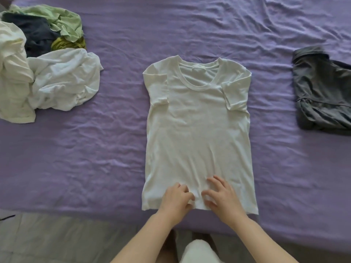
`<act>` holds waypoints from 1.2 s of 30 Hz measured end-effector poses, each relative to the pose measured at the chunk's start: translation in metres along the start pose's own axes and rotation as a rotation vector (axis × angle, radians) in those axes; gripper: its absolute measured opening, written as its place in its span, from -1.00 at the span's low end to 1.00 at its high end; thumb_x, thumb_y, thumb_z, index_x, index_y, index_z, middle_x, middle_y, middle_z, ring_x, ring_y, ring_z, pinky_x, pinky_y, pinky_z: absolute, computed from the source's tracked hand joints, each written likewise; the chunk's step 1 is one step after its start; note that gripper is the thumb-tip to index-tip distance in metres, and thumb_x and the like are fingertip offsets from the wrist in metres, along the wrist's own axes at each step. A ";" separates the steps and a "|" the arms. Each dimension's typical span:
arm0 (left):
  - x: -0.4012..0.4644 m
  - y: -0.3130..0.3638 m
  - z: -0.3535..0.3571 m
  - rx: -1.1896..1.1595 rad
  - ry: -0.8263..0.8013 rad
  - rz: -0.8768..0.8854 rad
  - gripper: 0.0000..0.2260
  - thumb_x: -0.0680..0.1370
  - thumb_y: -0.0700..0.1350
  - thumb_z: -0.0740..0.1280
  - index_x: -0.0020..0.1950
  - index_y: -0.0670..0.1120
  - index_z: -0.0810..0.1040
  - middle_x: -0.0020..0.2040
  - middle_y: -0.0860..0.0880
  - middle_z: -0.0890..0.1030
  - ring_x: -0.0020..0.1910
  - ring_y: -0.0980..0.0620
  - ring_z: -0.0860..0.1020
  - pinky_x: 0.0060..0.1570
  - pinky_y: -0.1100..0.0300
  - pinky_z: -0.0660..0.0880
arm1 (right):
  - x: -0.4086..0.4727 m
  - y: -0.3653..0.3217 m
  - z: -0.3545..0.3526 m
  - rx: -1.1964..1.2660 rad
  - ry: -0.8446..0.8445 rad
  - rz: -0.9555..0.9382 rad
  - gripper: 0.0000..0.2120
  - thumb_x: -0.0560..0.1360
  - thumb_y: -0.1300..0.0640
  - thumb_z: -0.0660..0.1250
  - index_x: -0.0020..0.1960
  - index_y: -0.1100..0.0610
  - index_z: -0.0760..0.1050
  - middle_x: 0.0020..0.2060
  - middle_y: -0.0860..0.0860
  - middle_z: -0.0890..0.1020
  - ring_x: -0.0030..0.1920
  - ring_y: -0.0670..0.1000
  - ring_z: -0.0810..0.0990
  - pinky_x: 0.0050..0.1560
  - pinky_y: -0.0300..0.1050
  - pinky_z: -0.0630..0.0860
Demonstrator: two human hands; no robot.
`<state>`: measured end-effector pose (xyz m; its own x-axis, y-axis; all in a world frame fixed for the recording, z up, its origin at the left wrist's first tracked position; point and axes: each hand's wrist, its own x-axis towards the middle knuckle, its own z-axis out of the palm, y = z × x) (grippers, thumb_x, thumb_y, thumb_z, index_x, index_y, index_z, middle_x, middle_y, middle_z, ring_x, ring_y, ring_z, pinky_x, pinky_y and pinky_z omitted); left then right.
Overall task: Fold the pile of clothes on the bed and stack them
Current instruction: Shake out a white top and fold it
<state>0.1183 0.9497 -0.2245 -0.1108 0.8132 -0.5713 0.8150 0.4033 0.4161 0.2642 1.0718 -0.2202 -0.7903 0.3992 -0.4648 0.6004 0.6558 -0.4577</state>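
A white T-shirt [197, 130] lies flat, front up, in the middle of the purple bed [95, 149], both short sleeves folded inward over the chest. My left hand [176, 198] and my right hand [220, 194] rest side by side on the shirt's bottom hem, fingers curled into the fabric, pinching a small wrinkle between them. A pile of unfolded clothes [38, 59] sits at the far left: white, dark blue, pale green and olive pieces. A folded dark grey garment [322, 92] lies at the right edge.
The bed's near edge runs along the bottom of the view, with grey floor [57, 240] below it. Wrinkled purple sheet stretches between the shirt, the pile and the grey garment.
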 end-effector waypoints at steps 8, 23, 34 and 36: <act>0.005 -0.005 0.028 0.087 0.001 -0.025 -0.57 0.45 0.05 0.39 0.27 0.03 0.38 0.20 -0.03 0.37 0.20 -0.07 0.34 0.12 0.08 0.27 | -0.025 -0.006 0.035 0.021 0.088 0.141 -0.42 0.07 0.06 0.66 0.07 -0.03 0.62 0.11 0.09 0.58 0.06 0.20 0.57 -0.07 0.10 0.51; 0.032 -0.017 -0.039 -0.591 -0.121 -0.196 -0.89 0.63 -0.02 0.21 -0.07 0.01 0.44 -0.17 0.05 0.50 -0.14 0.04 0.45 -0.23 0.21 0.32 | -0.003 0.013 0.005 -0.027 -0.078 0.060 -0.48 0.39 -0.21 0.36 0.26 -0.01 0.44 0.14 -0.08 0.47 0.12 0.04 0.44 0.07 -0.07 0.35; 0.093 -0.019 -0.112 -0.657 0.053 -0.270 -0.58 0.42 0.35 0.30 -0.16 -0.02 0.46 -0.31 0.14 0.46 -0.33 0.15 0.42 -0.30 0.23 0.33 | 0.079 0.038 -0.103 0.469 0.150 0.149 -0.88 0.59 0.08 0.24 0.04 0.02 0.55 -0.34 -0.18 0.50 -0.27 -0.10 0.48 -0.20 -0.21 0.36; 0.107 -0.018 -0.123 -0.711 0.140 -0.288 -0.55 0.43 0.33 0.31 -0.21 -0.08 0.44 -0.35 0.13 0.36 -0.36 0.14 0.35 -0.28 0.18 0.29 | 0.098 0.039 -0.117 0.458 0.115 0.124 -0.84 0.60 0.00 0.20 0.07 0.01 0.53 -0.27 -0.16 0.54 -0.16 -0.03 0.53 -0.15 -0.15 0.38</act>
<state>0.0220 1.0816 -0.2058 -0.3723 0.6616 -0.6510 0.1883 0.7406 0.6450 0.1959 1.2113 -0.1950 -0.7027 0.5411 -0.4620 0.6622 0.2598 -0.7029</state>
